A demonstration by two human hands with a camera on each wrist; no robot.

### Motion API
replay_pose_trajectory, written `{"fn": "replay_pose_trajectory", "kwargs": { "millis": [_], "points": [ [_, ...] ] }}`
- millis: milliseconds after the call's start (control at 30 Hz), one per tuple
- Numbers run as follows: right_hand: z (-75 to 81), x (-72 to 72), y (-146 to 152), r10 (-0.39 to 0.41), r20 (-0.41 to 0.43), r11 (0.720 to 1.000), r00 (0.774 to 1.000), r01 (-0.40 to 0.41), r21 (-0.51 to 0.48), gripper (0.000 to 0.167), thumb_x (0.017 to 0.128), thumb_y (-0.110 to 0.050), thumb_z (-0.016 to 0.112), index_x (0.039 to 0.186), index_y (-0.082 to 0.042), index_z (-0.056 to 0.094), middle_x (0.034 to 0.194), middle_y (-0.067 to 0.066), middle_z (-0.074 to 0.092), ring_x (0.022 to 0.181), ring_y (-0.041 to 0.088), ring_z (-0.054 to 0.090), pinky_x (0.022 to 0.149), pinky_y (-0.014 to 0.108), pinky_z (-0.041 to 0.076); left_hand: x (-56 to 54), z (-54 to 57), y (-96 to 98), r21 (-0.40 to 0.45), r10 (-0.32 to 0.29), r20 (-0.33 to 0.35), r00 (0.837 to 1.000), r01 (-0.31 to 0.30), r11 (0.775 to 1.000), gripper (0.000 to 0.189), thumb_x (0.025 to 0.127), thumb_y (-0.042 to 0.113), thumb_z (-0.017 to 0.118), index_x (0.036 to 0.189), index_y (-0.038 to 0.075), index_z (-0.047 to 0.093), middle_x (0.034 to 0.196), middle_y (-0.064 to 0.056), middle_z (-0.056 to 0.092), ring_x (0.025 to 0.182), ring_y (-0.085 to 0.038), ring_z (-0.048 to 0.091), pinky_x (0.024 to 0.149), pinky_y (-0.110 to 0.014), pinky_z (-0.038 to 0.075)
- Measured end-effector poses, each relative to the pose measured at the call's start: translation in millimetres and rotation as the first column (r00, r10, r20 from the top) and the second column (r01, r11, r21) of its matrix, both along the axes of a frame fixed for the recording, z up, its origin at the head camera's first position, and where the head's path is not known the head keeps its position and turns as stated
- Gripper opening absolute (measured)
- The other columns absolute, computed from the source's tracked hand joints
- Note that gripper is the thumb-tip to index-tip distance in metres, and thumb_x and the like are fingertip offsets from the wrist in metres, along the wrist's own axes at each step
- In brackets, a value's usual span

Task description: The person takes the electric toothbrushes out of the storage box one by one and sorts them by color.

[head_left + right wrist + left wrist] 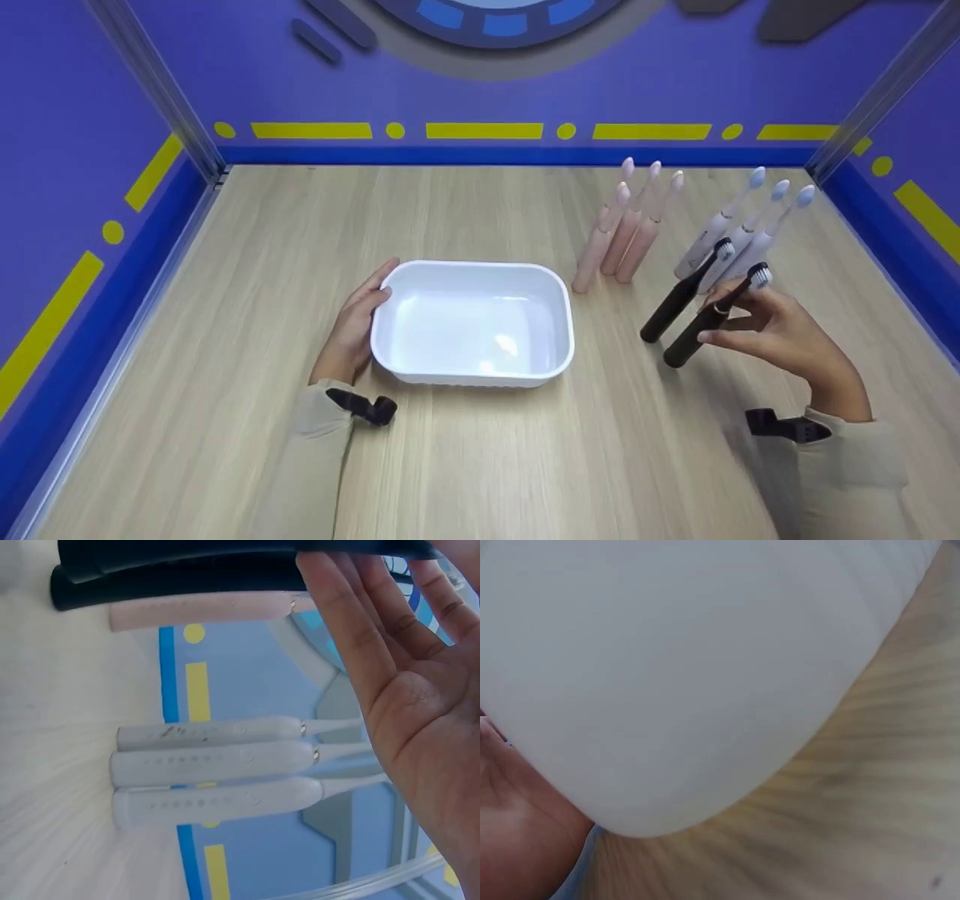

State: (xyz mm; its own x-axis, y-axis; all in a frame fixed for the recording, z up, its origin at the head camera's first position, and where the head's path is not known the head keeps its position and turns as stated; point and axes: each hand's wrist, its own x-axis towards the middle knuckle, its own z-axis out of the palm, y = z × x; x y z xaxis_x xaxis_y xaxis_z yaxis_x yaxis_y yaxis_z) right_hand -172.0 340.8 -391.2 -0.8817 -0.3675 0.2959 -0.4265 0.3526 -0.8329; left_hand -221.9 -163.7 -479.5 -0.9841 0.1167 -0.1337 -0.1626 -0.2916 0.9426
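Note:
A white rectangular basin (472, 379) stands mid-table. My left hand (351, 330) holds its left side, thumb at the rim and fingers along the outer wall; the left wrist view is mostly filled by the basin's wall (667, 690). At the right, my right hand (780, 330) pinches the nearer black electric toothbrush (694, 337) by its handle, between thumb and fingers. Just left of it, a second black electric toothbrush (667, 311) stands upright. In the right wrist view, fingers (352, 622) lie against the black handle; the thumb is mostly out of sight.
Several pink electric toothbrushes (641, 247) stand upright beyond the basin's right end. Three white electric toothbrushes (701, 244) with bluish heads stand behind the black ones, also in the right wrist view. Blue-purple panels (480, 97) enclose the wooden table (487, 457) at the back and sides.

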Motion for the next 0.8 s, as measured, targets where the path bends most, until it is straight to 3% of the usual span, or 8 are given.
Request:
{"fn": "replay_pose_trajectory", "kwargs": {
  "millis": [133, 233, 500, 800],
  "points": [
    [-1.3, 0.2, 4, -0.102, 0.023, 0.990, 0.995, 0.099, 0.099, 0.043, 0.071, 0.016, 0.073, 0.108, 0.007, 0.054, 0.104, -0.007, 0.062, 0.090, 0.003, 0.066, 0.076, 0.017, 0.056, -0.8, -1.0, 0.3, 0.004, 0.004, -0.008, 1.000, -0.003, 1.000, 0.051, 0.100, 0.010, 0.035, 0.150, 0.012, 0.032, 0.160, 0.001, 0.023, 0.147, -0.016, 0.023, 0.120, -0.031, 0.021],
    [-3.6, -2.3, 7, -0.128, 0.026, 0.986, 0.991, 0.125, 0.114, 0.043, 0.073, 0.012, 0.074, 0.110, 0.006, 0.053, 0.108, -0.006, 0.061, 0.092, 0.001, 0.065, 0.079, 0.013, 0.054, -1.5, -1.1, 0.2, 0.012, 0.006, -0.006, 1.000, -0.006, 1.000, 0.050, 0.100, 0.009, 0.035, 0.150, 0.011, 0.033, 0.160, 0.001, 0.023, 0.147, -0.016, 0.023, 0.120, -0.031, 0.021],
    [-10.7, -10.8, 11, -0.148, 0.010, 0.983, 0.989, 0.146, 0.114, 0.047, 0.075, 0.009, 0.074, 0.117, 0.008, 0.051, 0.114, -0.012, 0.060, 0.102, -0.002, 0.060, 0.084, 0.009, 0.050, -1.3, -0.6, 0.3, 0.011, 0.001, 0.002, 1.000, -0.001, 1.000, 0.050, 0.100, 0.009, 0.035, 0.150, 0.012, 0.032, 0.160, 0.001, 0.024, 0.147, -0.016, 0.024, 0.120, -0.031, 0.021],
    [-17.0, -18.1, 13, -0.176, 0.024, 0.978, 0.984, 0.172, 0.116, 0.050, 0.078, 0.004, 0.075, 0.121, 0.007, 0.052, 0.111, -0.013, 0.061, 0.101, -0.005, 0.060, 0.084, 0.007, 0.048, -2.0, -2.2, 0.5, -0.038, 0.022, 0.002, 1.000, -0.022, 0.999, 0.050, 0.100, 0.010, 0.037, 0.149, 0.014, 0.035, 0.159, 0.002, 0.025, 0.146, -0.016, 0.026, 0.119, -0.032, 0.025]
  ]
}}
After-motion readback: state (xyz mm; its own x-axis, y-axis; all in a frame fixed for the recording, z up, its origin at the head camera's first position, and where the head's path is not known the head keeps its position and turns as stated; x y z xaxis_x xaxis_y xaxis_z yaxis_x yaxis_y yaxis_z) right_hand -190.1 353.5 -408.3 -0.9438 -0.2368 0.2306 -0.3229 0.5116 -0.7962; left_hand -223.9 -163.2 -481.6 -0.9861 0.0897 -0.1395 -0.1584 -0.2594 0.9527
